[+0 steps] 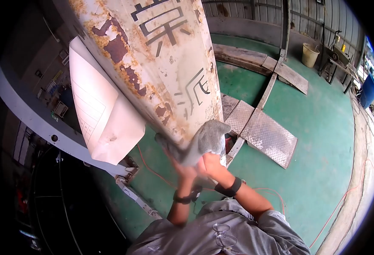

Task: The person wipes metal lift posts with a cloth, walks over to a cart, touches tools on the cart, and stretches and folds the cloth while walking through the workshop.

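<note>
Grey knit work-glove fabric [212, 131] covers my right hand [208, 142] down to about the wrist, in front of a rusty, off-white painted lift post [170, 68] with large dark characters. My left hand [176, 155] presses close against the right one. It is smeared by motion, with grey fabric over its upper part too. How its fingers lie, and whether they grip the right glove, cannot be made out. Both wrists wear a black band. A large sheet of white paper [106, 114] with a printed grid hangs along the post's left side.
Diamond-plate ramps [269, 136] lie on the green floor [310, 170] to the right. An orange cable [276, 195] runs across the floor. A beige bucket [310, 55] stands near the back wall, a blue bin [368, 91] at far right. A dark car-like surface [68, 199] is at left.
</note>
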Action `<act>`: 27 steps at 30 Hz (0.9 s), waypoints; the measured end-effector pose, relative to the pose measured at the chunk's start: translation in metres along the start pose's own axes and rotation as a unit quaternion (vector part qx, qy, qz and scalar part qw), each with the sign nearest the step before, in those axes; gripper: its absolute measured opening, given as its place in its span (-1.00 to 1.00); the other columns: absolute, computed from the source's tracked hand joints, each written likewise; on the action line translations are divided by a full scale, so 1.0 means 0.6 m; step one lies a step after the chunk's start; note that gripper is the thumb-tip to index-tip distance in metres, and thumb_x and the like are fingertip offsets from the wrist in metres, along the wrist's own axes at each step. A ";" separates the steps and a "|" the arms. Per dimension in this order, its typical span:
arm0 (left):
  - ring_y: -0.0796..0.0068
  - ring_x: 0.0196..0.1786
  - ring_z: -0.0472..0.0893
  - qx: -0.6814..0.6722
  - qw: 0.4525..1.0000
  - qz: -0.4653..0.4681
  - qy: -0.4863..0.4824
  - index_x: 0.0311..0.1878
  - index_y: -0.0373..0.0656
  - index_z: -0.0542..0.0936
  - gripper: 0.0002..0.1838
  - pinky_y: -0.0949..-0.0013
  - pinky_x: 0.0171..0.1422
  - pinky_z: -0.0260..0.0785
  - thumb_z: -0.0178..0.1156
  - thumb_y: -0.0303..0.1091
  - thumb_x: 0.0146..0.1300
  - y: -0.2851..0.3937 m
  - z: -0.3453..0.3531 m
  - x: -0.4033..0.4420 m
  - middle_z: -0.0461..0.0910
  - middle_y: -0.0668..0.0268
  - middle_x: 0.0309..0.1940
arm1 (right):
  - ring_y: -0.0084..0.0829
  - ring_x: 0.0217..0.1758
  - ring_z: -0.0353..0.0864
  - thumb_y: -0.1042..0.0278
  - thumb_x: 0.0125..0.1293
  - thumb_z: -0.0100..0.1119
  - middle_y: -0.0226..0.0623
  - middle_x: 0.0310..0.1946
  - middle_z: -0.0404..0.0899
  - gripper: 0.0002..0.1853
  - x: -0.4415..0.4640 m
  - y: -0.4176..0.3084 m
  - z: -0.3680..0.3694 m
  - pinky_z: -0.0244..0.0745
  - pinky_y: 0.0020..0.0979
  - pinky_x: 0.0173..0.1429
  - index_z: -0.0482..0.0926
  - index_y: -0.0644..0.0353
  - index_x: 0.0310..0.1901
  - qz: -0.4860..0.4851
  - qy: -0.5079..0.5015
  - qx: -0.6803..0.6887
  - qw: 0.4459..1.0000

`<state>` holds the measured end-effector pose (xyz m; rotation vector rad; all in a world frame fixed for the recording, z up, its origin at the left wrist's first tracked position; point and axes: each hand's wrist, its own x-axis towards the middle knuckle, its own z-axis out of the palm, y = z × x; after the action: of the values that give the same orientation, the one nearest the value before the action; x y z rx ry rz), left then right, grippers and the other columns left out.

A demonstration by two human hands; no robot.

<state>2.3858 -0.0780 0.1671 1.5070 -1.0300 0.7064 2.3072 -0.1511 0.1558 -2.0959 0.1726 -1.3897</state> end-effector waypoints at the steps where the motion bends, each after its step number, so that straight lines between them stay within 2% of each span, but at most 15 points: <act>1: -0.17 0.56 -0.03 -0.008 1.000 0.001 -0.007 0.49 -0.36 0.04 -0.02 -0.16 0.57 -0.17 0.34 -0.08 0.18 -0.002 -0.007 0.005 -0.09 -0.19 0.52 | 0.30 0.44 0.13 0.25 0.19 0.03 0.21 0.31 0.30 -0.44 0.023 -0.007 -0.014 -0.14 0.18 0.53 0.46 0.35 0.21 -0.006 -0.003 0.003 1.000; 3: -0.16 0.57 -0.06 0.004 0.999 -0.007 -0.039 0.52 -0.33 -0.01 0.04 -0.16 0.57 -0.19 0.37 -0.07 0.16 -0.036 -0.019 -0.005 -0.15 -0.17 0.54 | 0.26 0.41 0.20 0.26 0.16 0.04 0.15 0.27 0.37 -0.47 0.071 -0.012 -0.039 -0.06 0.19 0.50 0.51 0.29 0.17 -0.018 -0.013 0.009 1.000; 7: -0.08 0.52 0.08 -0.252 0.952 -0.175 -0.003 0.50 -0.30 0.06 0.04 -0.09 0.55 -0.07 0.43 -0.09 0.09 -0.064 0.002 -0.034 0.00 -0.10 0.49 | 0.21 0.32 0.33 0.22 0.11 0.09 0.07 0.19 0.46 -0.52 0.101 0.045 -0.025 0.07 0.18 0.45 0.58 0.23 0.08 -0.105 0.023 0.012 0.994; 10: 0.06 0.42 0.26 -0.002 0.998 -0.055 0.027 0.45 -0.30 0.15 -0.04 -0.01 0.49 0.10 0.46 -0.18 0.06 0.001 0.004 0.043 0.15 -0.04 0.42 | 0.19 0.30 0.36 0.21 0.06 0.11 0.06 0.17 0.48 -0.54 0.094 0.057 -0.019 0.08 0.18 0.45 0.61 0.22 0.01 -0.132 0.045 -0.010 0.990; 12: 0.12 0.40 0.30 -0.194 0.964 -0.183 -0.014 0.44 -0.30 0.16 -0.06 0.04 0.48 0.14 0.45 -0.22 0.07 -0.080 -0.013 -0.036 0.18 -0.03 0.41 | 0.19 0.28 0.38 0.23 0.04 0.12 0.03 0.15 0.50 -0.55 0.090 0.061 -0.016 0.09 0.20 0.44 0.63 0.21 -0.02 -0.132 0.038 0.007 0.991; 15: 0.16 0.35 0.37 -0.357 0.890 -0.283 -0.017 0.42 -0.31 0.20 -0.16 0.09 0.43 0.24 0.39 -0.31 0.14 -0.082 0.000 -0.056 0.25 0.01 0.39 | 0.18 0.29 0.38 0.23 0.04 0.11 0.02 0.15 0.50 -0.55 0.084 0.066 -0.017 0.07 0.21 0.44 0.63 0.21 -0.01 -0.126 0.024 -0.002 0.992; 18: 0.22 0.35 0.39 -0.279 0.917 -0.273 -0.083 0.36 -0.34 0.32 -0.07 0.24 0.43 0.20 0.14 -0.18 -0.23 -0.066 -0.013 -0.050 0.40 0.09 0.32 | 0.18 0.29 0.38 0.23 0.04 0.10 0.04 0.15 0.50 -0.55 0.075 0.068 -0.016 0.05 0.22 0.46 0.63 0.21 -0.01 -0.128 0.011 -0.007 0.992; 19: 0.24 0.32 0.43 -0.313 0.921 -0.212 -0.092 0.35 -0.33 0.33 -0.23 0.23 0.37 0.30 0.22 -0.30 0.00 -0.058 -0.011 -0.040 0.42 0.10 0.30 | 0.19 0.29 0.38 0.24 0.04 0.10 0.05 0.15 0.50 -0.55 0.078 0.067 -0.017 0.04 0.23 0.46 0.63 0.21 -0.01 -0.131 0.005 -0.012 0.991; 23: 0.21 0.34 0.43 -0.358 0.899 -0.204 -0.148 0.42 -0.34 0.25 -0.32 0.21 0.40 0.28 0.12 -0.14 0.34 -0.087 0.007 -0.060 0.36 0.08 0.37 | 0.20 0.31 0.35 0.25 0.01 0.10 0.07 0.15 0.50 -0.52 0.086 0.048 -0.023 0.00 0.23 0.48 0.62 0.23 0.00 -0.086 0.003 0.047 0.995; 24: 0.19 0.37 0.41 -0.357 0.899 -0.207 -0.145 0.43 -0.34 0.24 -0.28 0.19 0.42 0.26 0.08 -0.05 0.34 -0.105 0.027 -0.079 0.34 0.07 0.38 | 0.20 0.32 0.34 0.25 0.00 0.10 0.07 0.15 0.49 -0.51 0.087 0.048 -0.024 0.00 0.23 0.48 0.61 0.24 0.01 -0.078 0.008 0.056 0.995; 25: 0.19 0.36 0.40 -0.391 0.879 -0.228 -0.147 0.41 -0.34 0.26 -0.25 0.19 0.44 0.24 0.09 -0.06 0.24 -0.126 0.017 -0.096 0.35 0.07 0.37 | 0.21 0.32 0.34 0.26 -0.01 0.10 0.07 0.16 0.49 -0.50 0.086 0.052 -0.023 -0.01 0.22 0.49 0.60 0.24 0.03 -0.080 0.009 0.052 0.995; 27: 0.18 0.36 0.39 -0.516 0.794 -0.298 -0.123 0.39 -0.33 0.30 -0.17 0.20 0.46 0.20 0.12 -0.08 0.05 -0.131 -0.007 -0.081 0.38 0.07 0.34 | 0.23 0.32 0.32 0.34 -0.05 0.07 0.12 0.16 0.48 -0.45 0.077 0.063 -0.013 0.02 0.16 0.49 0.56 0.32 0.06 -0.090 0.010 0.038 0.995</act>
<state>2.4348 -0.0636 0.0899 0.8258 -0.8118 -0.4962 2.3291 -0.2043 0.1733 -2.0769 -0.0605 -1.4980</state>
